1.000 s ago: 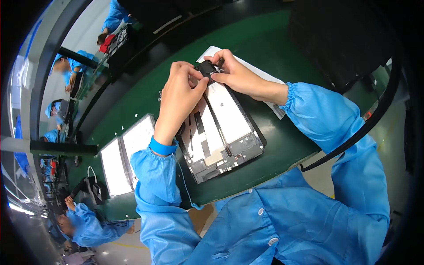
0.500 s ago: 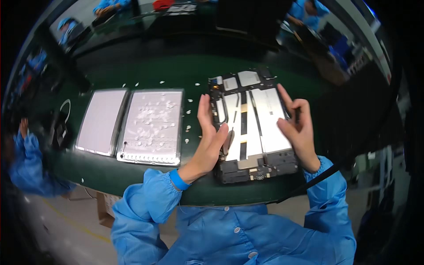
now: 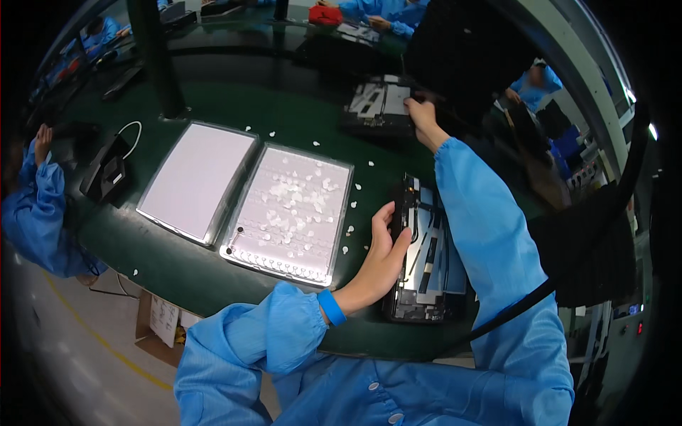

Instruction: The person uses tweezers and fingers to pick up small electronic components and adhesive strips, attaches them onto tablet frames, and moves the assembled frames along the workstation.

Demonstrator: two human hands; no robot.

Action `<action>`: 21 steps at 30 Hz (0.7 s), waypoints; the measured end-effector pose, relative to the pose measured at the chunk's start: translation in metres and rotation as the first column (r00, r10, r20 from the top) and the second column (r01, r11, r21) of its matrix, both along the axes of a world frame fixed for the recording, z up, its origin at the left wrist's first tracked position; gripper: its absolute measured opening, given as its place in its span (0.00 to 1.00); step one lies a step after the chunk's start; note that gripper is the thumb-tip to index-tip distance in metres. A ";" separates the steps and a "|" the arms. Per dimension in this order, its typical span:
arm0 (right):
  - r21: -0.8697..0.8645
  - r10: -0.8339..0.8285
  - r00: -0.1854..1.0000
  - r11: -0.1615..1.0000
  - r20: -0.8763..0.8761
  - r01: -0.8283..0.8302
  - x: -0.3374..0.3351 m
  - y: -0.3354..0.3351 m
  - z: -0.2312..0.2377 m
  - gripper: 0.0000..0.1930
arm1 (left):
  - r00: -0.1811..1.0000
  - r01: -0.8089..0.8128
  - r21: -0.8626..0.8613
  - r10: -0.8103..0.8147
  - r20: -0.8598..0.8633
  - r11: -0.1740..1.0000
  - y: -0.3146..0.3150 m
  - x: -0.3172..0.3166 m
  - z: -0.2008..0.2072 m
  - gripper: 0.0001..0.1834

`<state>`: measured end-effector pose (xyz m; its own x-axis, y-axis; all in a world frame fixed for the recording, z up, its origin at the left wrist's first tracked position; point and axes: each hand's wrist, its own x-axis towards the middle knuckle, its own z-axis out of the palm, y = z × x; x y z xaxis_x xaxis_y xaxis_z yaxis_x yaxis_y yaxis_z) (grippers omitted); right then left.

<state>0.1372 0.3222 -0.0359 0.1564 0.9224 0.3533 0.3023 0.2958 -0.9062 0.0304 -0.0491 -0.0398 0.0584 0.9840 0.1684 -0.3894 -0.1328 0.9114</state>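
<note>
My left hand (image 3: 380, 266) grips the left edge of an opened tablet (image 3: 426, 270), its thumb on top and its fingers along the side. Silver panels, dark cables and black parts show inside that tablet, while my right sleeve covers part of its right side. My right arm reaches across to the far side of the bench, where my right hand (image 3: 424, 119) holds the right edge of another opened tablet (image 3: 380, 99). Its far and lower parts are dark and hard to make out.
Left of my hands lie a plain white panel (image 3: 199, 177) and a clear-edged panel (image 3: 284, 248) strewn with small white pieces. More pieces dot the green bench (image 3: 213, 273). A black cable (image 3: 518, 302) crosses at right; a dark post (image 3: 158, 64) stands behind. Other people work around.
My right hand has left the near tablet's side and reached far forward, where it now holds another tablet. The left hand stays at the near tablet, and the view has turned.
</note>
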 end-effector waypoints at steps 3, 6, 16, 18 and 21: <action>0.057 0.161 0.881 0.977 0.444 -0.207 0.008 -0.013 0.019 0.26 | 1.000 -0.015 0.041 0.014 0.011 0.999 0.004 -0.002 -0.007 0.31; -0.035 0.471 0.834 0.875 0.287 -0.483 0.064 -0.028 0.060 0.20 | 0.997 -0.071 0.054 0.072 -0.017 0.996 0.009 -0.006 -0.001 0.31; -0.171 0.139 0.969 0.980 0.204 -0.104 0.283 -0.293 0.057 0.16 | 0.727 0.244 0.606 0.270 -0.631 0.757 0.009 -0.009 0.069 0.12; -0.260 0.190 0.982 0.949 0.015 -0.180 0.298 -0.319 0.037 0.15 | 0.468 0.606 0.443 0.154 -0.870 0.661 0.007 0.017 0.092 0.12; -0.270 0.263 0.961 0.922 -0.087 -0.276 0.302 -0.339 0.018 0.14 | 0.300 0.742 0.362 0.204 -0.932 0.564 0.012 0.070 0.089 0.15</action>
<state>0.4395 -0.0168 -0.0174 -0.1015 0.9919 0.0764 0.2006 0.0956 -0.9750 0.1004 -0.0368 0.0496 0.8489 0.4318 0.3047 0.3307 -0.8838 0.3311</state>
